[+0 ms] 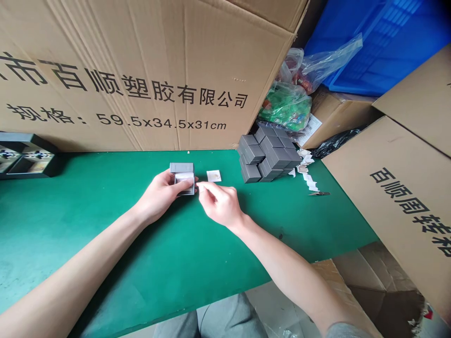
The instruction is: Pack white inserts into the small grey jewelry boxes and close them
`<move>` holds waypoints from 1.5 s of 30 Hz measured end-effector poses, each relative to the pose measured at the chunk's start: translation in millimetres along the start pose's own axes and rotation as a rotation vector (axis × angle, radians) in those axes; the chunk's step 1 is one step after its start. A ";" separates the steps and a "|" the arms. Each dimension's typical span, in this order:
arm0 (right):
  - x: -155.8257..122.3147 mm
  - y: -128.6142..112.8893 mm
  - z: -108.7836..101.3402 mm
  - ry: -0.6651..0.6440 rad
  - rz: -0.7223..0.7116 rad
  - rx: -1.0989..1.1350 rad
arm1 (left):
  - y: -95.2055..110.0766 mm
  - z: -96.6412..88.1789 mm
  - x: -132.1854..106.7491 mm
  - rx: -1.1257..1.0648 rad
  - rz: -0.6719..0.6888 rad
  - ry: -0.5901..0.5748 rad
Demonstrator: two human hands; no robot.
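A small grey hinged box (182,168) is held with its lid up, and a white lining shows inside. My left hand (160,193) grips it from the left, its thumb laid over the opening. Just right of the box is my right hand (221,203), with thumb and forefinger pinched together; whatever they hold, if anything, is too small to make out. A small white square card (213,176) lies on the green table (169,272) behind my right hand.
Grey boxes (269,155) are stacked at the right, near white paper scraps (310,183). A large carton (148,61) walls the back; another carton (398,188) stands right. Plastic bags (289,103) and a blue crate (369,47) are behind. A dark open case (28,157) sits far left.
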State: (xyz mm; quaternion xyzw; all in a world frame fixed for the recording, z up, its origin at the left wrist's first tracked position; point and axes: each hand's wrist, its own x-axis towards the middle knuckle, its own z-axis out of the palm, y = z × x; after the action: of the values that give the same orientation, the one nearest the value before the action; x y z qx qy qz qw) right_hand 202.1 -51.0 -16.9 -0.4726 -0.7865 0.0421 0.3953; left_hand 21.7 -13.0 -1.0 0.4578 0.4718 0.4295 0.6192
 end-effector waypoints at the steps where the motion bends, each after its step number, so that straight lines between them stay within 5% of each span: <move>1: 0.0 0.2 0.1 0.007 0.004 0.003 | 0.0 -0.1 -0.3 0.008 -0.001 0.000; 21: -1.1 1.2 3.1 -0.019 -0.014 0.053 | 2.6 -0.5 -0.9 0.066 0.058 0.103; 31: -1.3 2.3 4.0 -0.037 0.042 0.087 | -2.9 -6.5 2.6 0.067 0.072 -0.023; 39: -0.7 2.6 4.3 -0.034 0.052 0.108 | 0.9 -1.4 0.5 0.025 0.095 0.075; 45: 0.9 3.4 3.5 0.031 0.058 0.178 | 6.6 -2.2 -3.9 0.187 0.114 0.058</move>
State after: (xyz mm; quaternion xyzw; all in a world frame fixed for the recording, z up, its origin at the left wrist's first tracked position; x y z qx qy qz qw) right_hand 201.9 -47.4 -20.3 -0.4587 -0.7594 0.1161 0.4466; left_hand 18.2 -15.0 5.8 0.5273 0.5007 0.4311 0.5343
